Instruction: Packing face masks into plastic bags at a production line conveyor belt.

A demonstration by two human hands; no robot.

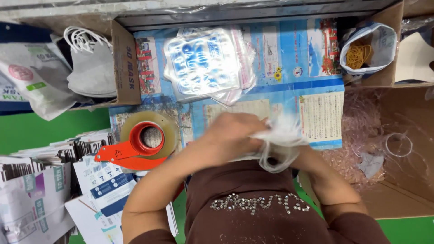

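Observation:
My left hand (233, 135) is closed over a bunch of white face masks (280, 135), whose elastic ear loops hang down toward my brown shirt. My right hand (302, 151) is mostly hidden beneath the masks and grips them from below; motion blurs both hands. They work above a blue printed sheet (289, 68) that covers the table. A stack of clear plastic bags (208, 61) with blue print lies on that sheet, just beyond my hands.
A red tape dispenser with a clear tape roll (142, 142) sits left of my hands. A cardboard box of grey masks (92, 68) stands at back left. Flat printed cartons (54, 180) pile at left. Rubber bands in a bag (361, 52) sit at back right, beside a large cardboard box (398, 149).

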